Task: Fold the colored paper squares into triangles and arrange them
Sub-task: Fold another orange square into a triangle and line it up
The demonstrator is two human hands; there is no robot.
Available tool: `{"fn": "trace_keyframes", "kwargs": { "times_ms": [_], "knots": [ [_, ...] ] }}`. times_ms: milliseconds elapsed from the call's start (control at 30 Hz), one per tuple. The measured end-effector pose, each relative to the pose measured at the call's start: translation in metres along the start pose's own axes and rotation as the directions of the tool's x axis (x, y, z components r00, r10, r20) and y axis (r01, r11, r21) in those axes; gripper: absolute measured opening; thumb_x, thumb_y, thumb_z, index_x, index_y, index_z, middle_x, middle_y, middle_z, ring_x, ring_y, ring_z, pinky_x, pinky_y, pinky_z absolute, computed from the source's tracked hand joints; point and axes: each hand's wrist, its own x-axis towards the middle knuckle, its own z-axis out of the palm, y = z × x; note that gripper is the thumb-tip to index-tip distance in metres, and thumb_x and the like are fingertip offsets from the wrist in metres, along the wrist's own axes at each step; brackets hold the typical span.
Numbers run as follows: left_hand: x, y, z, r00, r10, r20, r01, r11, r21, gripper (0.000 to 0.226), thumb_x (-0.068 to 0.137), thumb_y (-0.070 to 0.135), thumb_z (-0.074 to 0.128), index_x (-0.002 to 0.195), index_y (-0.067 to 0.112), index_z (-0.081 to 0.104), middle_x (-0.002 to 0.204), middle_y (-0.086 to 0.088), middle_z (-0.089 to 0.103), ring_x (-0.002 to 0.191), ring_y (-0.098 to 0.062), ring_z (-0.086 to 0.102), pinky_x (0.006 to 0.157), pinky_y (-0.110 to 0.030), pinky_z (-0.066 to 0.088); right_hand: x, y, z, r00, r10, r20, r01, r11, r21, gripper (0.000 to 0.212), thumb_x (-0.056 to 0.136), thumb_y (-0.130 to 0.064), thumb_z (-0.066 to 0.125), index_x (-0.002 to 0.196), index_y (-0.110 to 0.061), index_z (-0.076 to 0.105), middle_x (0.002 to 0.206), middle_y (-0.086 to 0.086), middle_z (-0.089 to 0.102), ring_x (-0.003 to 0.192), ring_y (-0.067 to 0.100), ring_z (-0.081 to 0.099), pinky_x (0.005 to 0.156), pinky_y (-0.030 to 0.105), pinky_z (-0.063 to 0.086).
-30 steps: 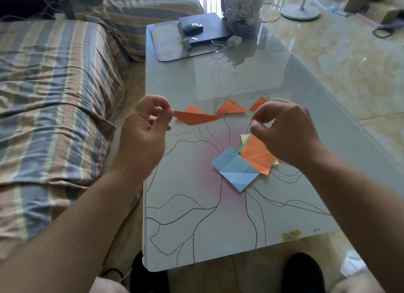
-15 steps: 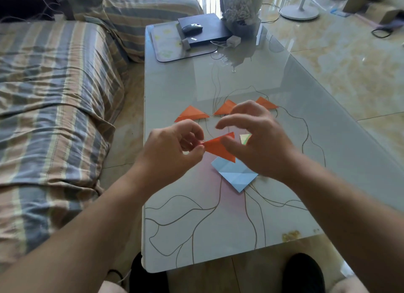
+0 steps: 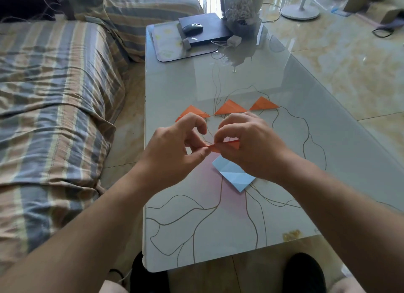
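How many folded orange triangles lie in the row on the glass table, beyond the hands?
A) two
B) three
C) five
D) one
B: three orange triangles lie side by side, left, middle and right; the fourth orange paper is in the hands.

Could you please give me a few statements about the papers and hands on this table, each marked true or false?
1. Three folded orange triangles lie in a row on the glass table. True.
2. Both the left hand and the right hand pinch the orange paper. True.
3. The blue paper is held up in the left hand. False: it lies on the table, below the hands.
4. The computer mouse sits beside the blue paper. False: it rests on the dark laptop at the table's far end.
5. The orange paper being held lies flat on the table. False: it is held above it.
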Motion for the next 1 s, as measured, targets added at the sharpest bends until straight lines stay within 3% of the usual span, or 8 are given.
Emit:
{"fn": "trace_keyframes", "kwargs": {
  "times_ms": [200, 333, 500, 600, 700, 800, 900, 1000],
  "knots": [
    [0.003, 0.0, -0.01, 0.992, -0.114, 0.048, 0.117, 0.99, -0.077, 0.036, 0.086, 0.024, 0.082, 0.108, 0.033, 0.055, 0.08, 0.014, 0.074, 0.075, -0.004, 0.07, 0.068, -0.01, 0.049, 0.0, 0.014, -0.022, 0.993, 0.119, 0.005, -0.119, 0.991, 0.066, 0.02, 0.093, -0.023, 0.075, 0.083, -0.039, 0.069, 0.097, -0.018, 0.066, 0.097, 0.012, 0.06, 0.086, 0.025, 0.043],
    [0.004, -0.001, -0.007, 0.977, -0.188, 0.1, 0.203, 0.964, -0.171, 0.037, 0.087, 0.022, 0.082, 0.11, 0.037, 0.057, 0.081, 0.011, 0.075, 0.074, -0.01, 0.071, 0.069, -0.018, 0.055, 0.0, 0.018, -0.028, 0.977, 0.211, 0.042, -0.215, 0.971, 0.102, 0.015, 0.093, -0.025, 0.074, 0.082, -0.034, 0.071, 0.091, -0.014, 0.069, 0.093, 0.009, 0.062, 0.078, 0.014, 0.044],
    [0.007, -0.004, -0.008, 0.964, -0.23, 0.13, 0.257, 0.932, -0.254, 0.041, 0.087, 0.017, 0.082, 0.113, 0.039, 0.059, 0.081, 0.003, 0.076, 0.073, -0.02, 0.07, 0.069, -0.033, 0.059, 0.003, 0.026, -0.035, 0.953, 0.3, -0.035, -0.292, 0.945, 0.146, 0.016, 0.092, -0.023, 0.073, 0.079, -0.032, 0.072, 0.082, -0.015, 0.07, 0.081, 0.005, 0.066, 0.077, 0.027, 0.051],
    [0.007, -0.007, -0.009, 0.94, -0.328, 0.093, 0.338, 0.861, -0.379, 0.042, 0.087, 0.009, 0.082, 0.118, 0.032, 0.064, 0.083, -0.004, 0.077, 0.08, -0.026, 0.072, 0.078, -0.041, 0.06, 0.005, 0.029, -0.038, 0.845, 0.532, -0.051, -0.436, 0.74, 0.512, 0.013, 0.096, -0.022, 0.071, 0.083, -0.024, 0.073, 0.078, -0.008, 0.072, 0.069, 0.01, 0.065, 0.07, 0.03, 0.049],
    [0.011, -0.012, -0.006, 0.896, -0.433, 0.096, 0.417, 0.75, -0.513, 0.042, 0.088, 0.005, 0.08, 0.122, 0.025, 0.065, 0.085, -0.008, 0.076, 0.077, -0.02, 0.071, 0.085, -0.037, 0.06, 0.006, 0.021, -0.031, 0.727, 0.624, 0.288, -0.627, 0.431, 0.649, 0.015, 0.098, -0.039, 0.068, 0.102, -0.024, 0.07, 0.1, 0.002, 0.077, 0.081, 0.02, 0.07, 0.076, 0.038, 0.05],
    [0.015, -0.015, 0.004, 0.831, -0.532, 0.16, 0.489, 0.564, -0.665, 0.037, 0.089, 0.004, 0.077, 0.122, 0.017, 0.064, 0.085, -0.007, 0.072, 0.075, -0.019, 0.067, 0.083, -0.036, 0.058, 0.004, 0.012, -0.014, 0.684, 0.597, 0.419, -0.705, 0.394, 0.59, 0.029, 0.088, -0.04, 0.081, 0.112, -0.028, 0.07, 0.1, -0.003, 0.079, 0.082, 0.018, 0.073, 0.077, 0.036, 0.054],
    [0.016, -0.016, 0.016, 0.76, -0.601, 0.247, 0.55, 0.393, -0.737, 0.03, 0.092, 0.004, 0.073, 0.118, 0.016, 0.065, 0.086, -0.006, 0.07, 0.071, -0.018, 0.065, 0.08, -0.035, 0.057, 0.007, 0.005, -0.004, 0.688, 0.625, 0.368, -0.634, 0.272, 0.724, 0.018, 0.087, -0.015, 0.082, 0.102, -0.018, 0.072, 0.084, 0.002, 0.076, 0.074, 0.02, 0.069, 0.071, 0.032, 0.054],
    [0.016, -0.015, 0.024, 0.725, -0.631, 0.276, 0.565, 0.316, -0.762, 0.025, 0.093, 0.002, 0.07, 0.114, 0.014, 0.067, 0.081, -0.003, 0.07, 0.072, -0.018, 0.064, 0.077, -0.034, 0.056, 0.011, 0.006, -0.004, 0.672, 0.673, 0.309, -0.581, 0.22, 0.784, 0.019, 0.085, -0.006, 0.083, 0.099, -0.011, 0.071, 0.078, 0.006, 0.071, 0.065, 0.019, 0.064, 0.064, 0.03, 0.052]
  ]
}}
